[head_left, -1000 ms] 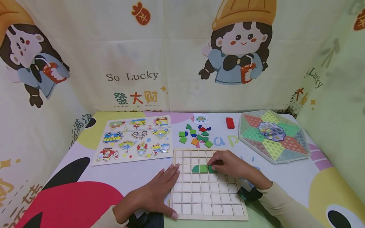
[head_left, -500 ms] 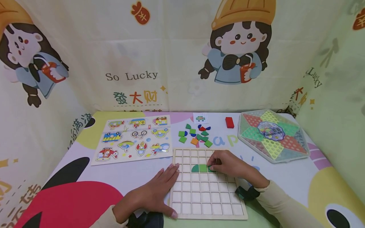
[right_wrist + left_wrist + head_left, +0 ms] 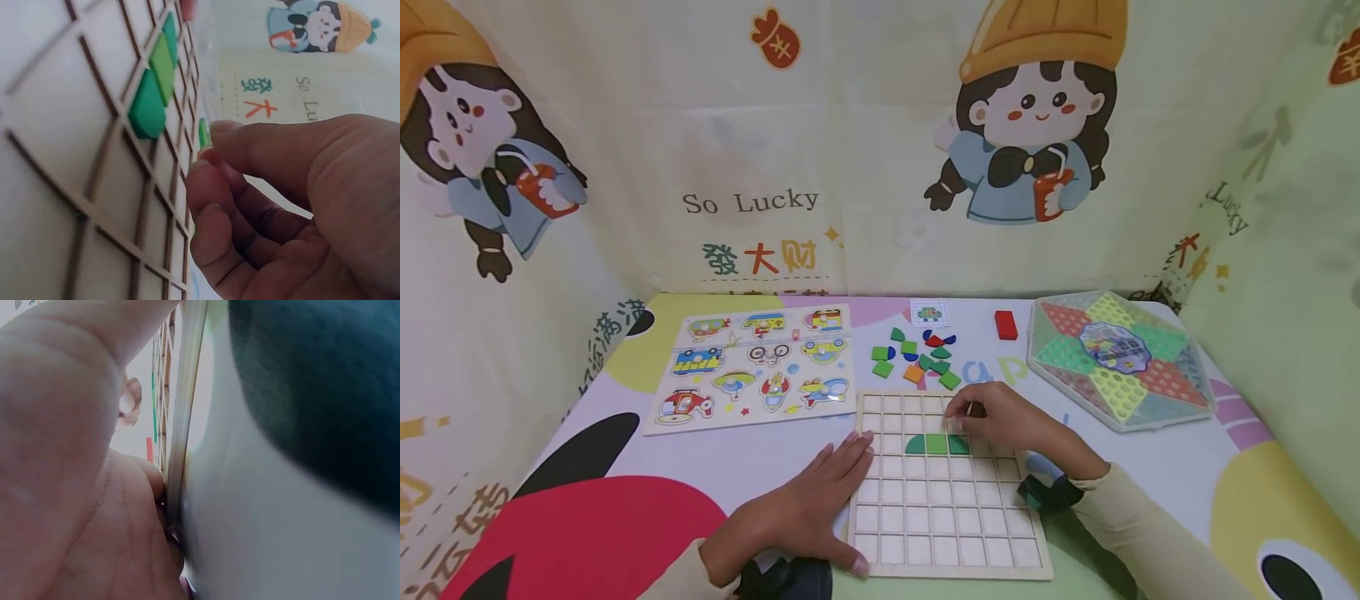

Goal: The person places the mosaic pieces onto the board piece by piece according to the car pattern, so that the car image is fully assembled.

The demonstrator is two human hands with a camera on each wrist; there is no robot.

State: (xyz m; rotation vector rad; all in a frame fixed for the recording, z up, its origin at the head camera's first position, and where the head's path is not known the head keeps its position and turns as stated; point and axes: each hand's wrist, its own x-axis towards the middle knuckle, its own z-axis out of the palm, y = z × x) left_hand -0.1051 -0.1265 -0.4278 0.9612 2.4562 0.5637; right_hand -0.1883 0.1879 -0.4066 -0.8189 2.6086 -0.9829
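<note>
A wooden grid board (image 3: 951,521) lies in front of me. One of its rows holds a dark green quarter-round piece (image 3: 915,445), a light green square (image 3: 936,444) and a second dark green quarter-round piece (image 3: 958,445). My left hand (image 3: 808,508) rests along the board's left edge, fingers extended and thumb at the near corner. My right hand (image 3: 1000,419) hovers just above and behind the right-hand piece. In the right wrist view, that piece (image 3: 148,107) sits in its cell, apart from the bent fingers (image 3: 209,187), which appear to hold nothing.
Several loose coloured pieces (image 3: 950,380) lie behind the board, below a small pattern card (image 3: 929,313). A vehicle puzzle board (image 3: 760,367) is at the left. A red block (image 3: 1006,325) and a hexagonal game box (image 3: 1120,358) stand at the back right.
My right hand has let go of the right-hand dark green piece and lifted slightly away from it, towards the back. My left hand keeps its place on the board's edge.
</note>
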